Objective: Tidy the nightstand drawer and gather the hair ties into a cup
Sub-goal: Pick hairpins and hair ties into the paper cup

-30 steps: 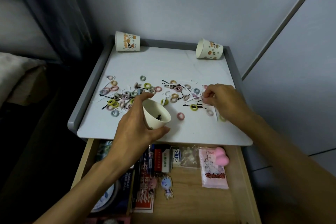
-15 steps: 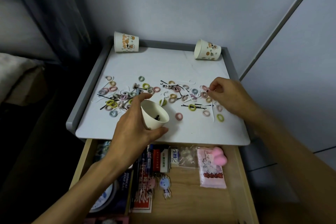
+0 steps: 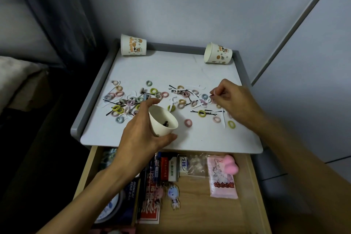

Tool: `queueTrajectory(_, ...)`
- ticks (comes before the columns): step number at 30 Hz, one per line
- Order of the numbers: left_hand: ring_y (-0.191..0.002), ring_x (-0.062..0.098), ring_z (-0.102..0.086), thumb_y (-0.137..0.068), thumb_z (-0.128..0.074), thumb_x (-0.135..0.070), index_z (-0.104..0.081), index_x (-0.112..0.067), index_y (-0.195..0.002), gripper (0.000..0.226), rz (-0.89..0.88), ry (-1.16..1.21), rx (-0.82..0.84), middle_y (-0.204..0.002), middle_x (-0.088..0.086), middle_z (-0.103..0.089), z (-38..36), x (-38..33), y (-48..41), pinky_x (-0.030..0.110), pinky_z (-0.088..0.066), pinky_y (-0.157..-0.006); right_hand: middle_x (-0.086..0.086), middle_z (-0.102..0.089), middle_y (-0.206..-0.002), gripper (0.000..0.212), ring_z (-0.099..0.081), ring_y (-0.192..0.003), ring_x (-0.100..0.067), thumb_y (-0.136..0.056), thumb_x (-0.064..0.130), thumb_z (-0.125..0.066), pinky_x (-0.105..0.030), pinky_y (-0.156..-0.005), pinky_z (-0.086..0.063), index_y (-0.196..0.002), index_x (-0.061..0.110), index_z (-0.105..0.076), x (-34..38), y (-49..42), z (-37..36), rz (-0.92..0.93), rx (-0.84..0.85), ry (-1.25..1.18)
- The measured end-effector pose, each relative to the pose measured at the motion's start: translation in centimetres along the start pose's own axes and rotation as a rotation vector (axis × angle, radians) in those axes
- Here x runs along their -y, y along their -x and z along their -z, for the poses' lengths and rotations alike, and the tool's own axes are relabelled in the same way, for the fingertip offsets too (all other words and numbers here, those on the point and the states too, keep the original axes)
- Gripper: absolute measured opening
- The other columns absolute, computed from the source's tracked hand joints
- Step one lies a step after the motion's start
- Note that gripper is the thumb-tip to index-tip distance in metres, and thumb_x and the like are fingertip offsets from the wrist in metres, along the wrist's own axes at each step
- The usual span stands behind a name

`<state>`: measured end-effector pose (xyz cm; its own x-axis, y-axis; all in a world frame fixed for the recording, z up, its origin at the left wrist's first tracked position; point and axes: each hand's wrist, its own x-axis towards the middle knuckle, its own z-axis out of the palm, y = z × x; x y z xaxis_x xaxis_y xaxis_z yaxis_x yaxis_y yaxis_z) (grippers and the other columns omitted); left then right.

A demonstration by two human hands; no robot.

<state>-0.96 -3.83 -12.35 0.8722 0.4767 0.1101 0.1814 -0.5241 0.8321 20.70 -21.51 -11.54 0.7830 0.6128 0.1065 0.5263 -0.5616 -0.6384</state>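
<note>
Nightstand top (image 3: pixel 190 66): hair ties (image 3: pixel 116 108) and black pins (image 3: pixel 209 114) lie scattered across the middle. Left hand (image 3: pixel 140 138) curls round a tilted paper cup (image 3: pixel 161 125) near the front edge; something dark lies inside. Right hand (image 3: pixel 235 102): fingers curled, tips drawn together at the right-hand ties; cannot tell whether it pinches one. Drawer (image 3: pixel 199 205) stands open below.

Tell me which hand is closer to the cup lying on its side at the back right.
Right. The right hand is in front of that tipped cup; the left hand holds a second cup farther front-left.
</note>
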Motion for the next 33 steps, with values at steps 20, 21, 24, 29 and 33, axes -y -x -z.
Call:
queueTrajectory(20, -0.097, 0.017, -0.063, -0.067, -0.089, -0.032, -0.036, -0.037, -0.134, 0.085, 0.013, -0.007, 0.007, -0.12, -0.007, -0.059, 0.1, 0.0, 0.1, 0.039, -0.057, -0.08, -0.003, -0.071, -0.101, 0.029, -0.066, -0.083, -0.013, -0.093, 0.011, -0.065, -0.034, -0.08, -0.058, -0.122, 0.014, -0.065, -1.0, -0.5, 0.2, -0.142, -0.178, 0.22)
queueTrajectory(21, -0.097, 0.017, -0.062, -0.067, -0.089, -0.032, -0.036, -0.036, -0.134, 0.085, 0.012, -0.008, 0.006, -0.12, -0.007, -0.059, 0.1, 0.0, 0.1, 0.037, -0.056, -0.08, -0.004, -0.069, -0.106, 0.032, -0.064, -0.088, -0.015, -0.091, 0.011, -0.067, -0.033, -0.082, -0.057, -0.123, 0.015, -0.064, -0.9, -0.5, 0.2, -0.12, -0.167, 0.267)
queueTrajectory(24, -0.096, 0.015, -0.062, -0.067, -0.088, -0.032, -0.037, -0.037, -0.133, 0.084, 0.014, -0.006, 0.003, -0.118, -0.007, -0.059, 0.1, -0.1, 0.0, 0.033, -0.055, -0.078, 0.0, -0.067, -0.101, 0.018, -0.058, -0.085, -0.012, -0.088, 0.016, -0.072, -0.026, -0.076, -0.049, -0.106, 0.018, -0.072, -0.1, -0.3, -0.2, 0.036, -0.046, 0.28)
queueTrajectory(29, -0.097, 0.017, -0.061, -0.066, -0.088, -0.032, -0.037, -0.038, -0.132, 0.084, 0.012, -0.012, 0.003, -0.118, -0.007, -0.059, 0.0, -0.1, 0.0, 0.037, -0.055, -0.08, -0.001, -0.065, -0.109, 0.024, -0.06, -0.097, -0.02, -0.082, 0.02, -0.077, -0.035, -0.083, -0.05, -0.105, 0.017, -0.073, 0.5, 0.2, -1.4, 0.047, 0.2, 0.413)
queueTrajectory(33, -0.097, 0.016, -0.062, -0.066, -0.089, -0.032, -0.037, -0.036, -0.133, 0.085, 0.01, -0.012, 0.001, -0.119, -0.007, -0.059, 0.1, 0.0, 0.1, 0.034, -0.055, -0.079, -0.006, -0.067, -0.098, 0.009, -0.06, -0.085, -0.02, -0.082, 0.017, -0.075, -0.031, -0.076, -0.048, -0.091, 0.014, -0.075, 0.7, -0.2, -1.9, 0.023, 0.183, 0.451)
